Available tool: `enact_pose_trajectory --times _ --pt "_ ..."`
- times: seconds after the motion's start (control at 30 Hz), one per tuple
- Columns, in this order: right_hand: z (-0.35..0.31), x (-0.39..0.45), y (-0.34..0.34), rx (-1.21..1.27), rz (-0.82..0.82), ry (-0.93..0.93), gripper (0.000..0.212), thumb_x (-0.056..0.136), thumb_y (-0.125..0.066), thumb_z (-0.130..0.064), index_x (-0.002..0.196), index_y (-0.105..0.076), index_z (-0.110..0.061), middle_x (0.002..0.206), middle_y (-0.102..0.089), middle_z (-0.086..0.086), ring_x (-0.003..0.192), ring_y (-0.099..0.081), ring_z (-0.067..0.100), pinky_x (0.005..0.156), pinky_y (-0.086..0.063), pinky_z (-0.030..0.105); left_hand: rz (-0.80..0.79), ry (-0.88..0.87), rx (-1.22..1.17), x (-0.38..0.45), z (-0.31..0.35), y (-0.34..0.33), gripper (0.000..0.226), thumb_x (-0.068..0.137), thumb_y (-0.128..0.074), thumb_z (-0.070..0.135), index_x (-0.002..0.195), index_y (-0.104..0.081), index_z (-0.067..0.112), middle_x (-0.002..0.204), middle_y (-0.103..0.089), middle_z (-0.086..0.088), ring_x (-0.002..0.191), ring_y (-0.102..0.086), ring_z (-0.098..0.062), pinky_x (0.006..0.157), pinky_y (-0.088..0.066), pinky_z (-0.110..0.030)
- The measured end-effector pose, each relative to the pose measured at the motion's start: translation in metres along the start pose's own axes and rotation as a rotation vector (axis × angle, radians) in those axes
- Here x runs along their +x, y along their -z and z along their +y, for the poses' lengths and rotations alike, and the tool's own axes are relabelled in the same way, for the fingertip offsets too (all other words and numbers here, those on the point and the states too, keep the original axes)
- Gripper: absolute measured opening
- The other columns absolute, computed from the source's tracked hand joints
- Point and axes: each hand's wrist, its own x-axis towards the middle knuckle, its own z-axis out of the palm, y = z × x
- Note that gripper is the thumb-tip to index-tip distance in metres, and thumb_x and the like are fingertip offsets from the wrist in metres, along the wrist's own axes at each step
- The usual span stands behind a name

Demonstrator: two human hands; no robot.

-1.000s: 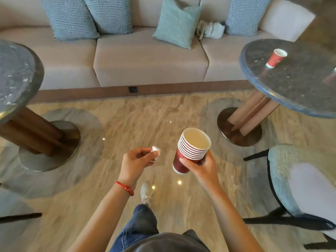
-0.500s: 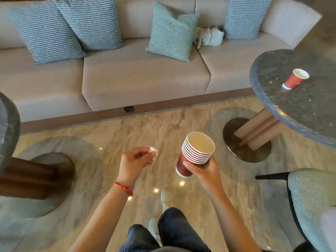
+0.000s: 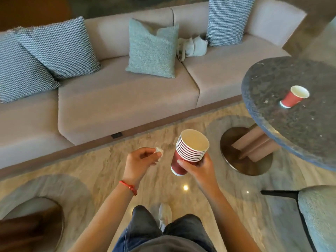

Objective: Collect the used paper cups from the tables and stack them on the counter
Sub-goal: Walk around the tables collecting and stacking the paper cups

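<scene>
My right hand point(image 3: 199, 167) grips a stack of several nested red paper cups point(image 3: 189, 151) with white rims, held tilted over the floor in front of me. My left hand point(image 3: 140, 161) pinches a small crumpled white paper scrap point(image 3: 158, 150) just left of the stack. A single red paper cup point(image 3: 293, 96) stands on the round dark stone table point(image 3: 283, 124) at the right, beyond my right hand.
A beige sofa point(image 3: 118, 99) with several cushions runs along the back. The table's pedestal base point(image 3: 247, 150) stands on the marble floor. A teal chair point(image 3: 318, 211) sits at the lower right, another table base point(image 3: 36, 226) at the lower left.
The view has swung left and up as I walk; the table with the single cup has shifted right and lower in view. Both hands keep the same hold.
</scene>
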Motion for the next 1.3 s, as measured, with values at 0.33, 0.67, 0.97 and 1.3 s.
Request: enact_pose_trajectory --times 0.33,0.67,0.97,1.3 --pt "-0.009 0.059 0.043 -0.012 0.361 -0.057 0.074 0.069 -0.081 -0.026 0.129 -0.038 -0.035 0.121 -0.055 -0.016 0.107 -0.057 0.005 0.078 -0.051 0.013 -0.338 0.006 0.096 0.096 0.047 -0.092 0.008 0.075 -0.074 0.008 0.075 -0.070 0.015 0.063 -0.069 0.008 0.056 -0.064 -0.001 0.054 -0.051 -0.013" --pt "-0.033 0.115 0.082 0.044 0.792 -0.070 0.069 0.069 -0.080 -0.019 0.128 -0.045 -0.024 0.114 -0.058 -0.017 0.105 -0.057 0.003 0.080 -0.051 0.016 -0.715 -0.054 0.207 0.191 0.101 -0.190 0.011 0.074 -0.074 0.009 0.075 -0.072 0.020 0.077 -0.072 0.005 0.067 -0.068 -0.004 0.057 -0.052 -0.015" --pt "-0.039 0.148 0.129 0.059 1.005 -0.100 0.069 0.069 -0.081 -0.019 0.126 -0.044 -0.026 0.112 -0.056 -0.021 0.101 -0.056 -0.005 0.074 -0.048 0.006 -0.874 -0.032 0.244 0.232 0.119 -0.280 0.014 0.075 -0.073 0.008 0.071 -0.071 0.021 0.065 -0.072 0.007 0.064 -0.067 -0.004 0.055 -0.053 -0.016" --pt "-0.039 0.218 0.252 0.051 1.020 -0.067 0.066 0.068 -0.082 -0.017 0.124 -0.047 -0.024 0.112 -0.060 -0.018 0.103 -0.058 -0.006 0.078 -0.049 0.008 -0.912 -0.042 0.240 0.259 0.136 -0.408 0.013 0.077 -0.071 0.007 0.073 -0.072 0.020 0.072 -0.073 0.007 0.072 -0.067 -0.007 0.060 -0.054 -0.017"
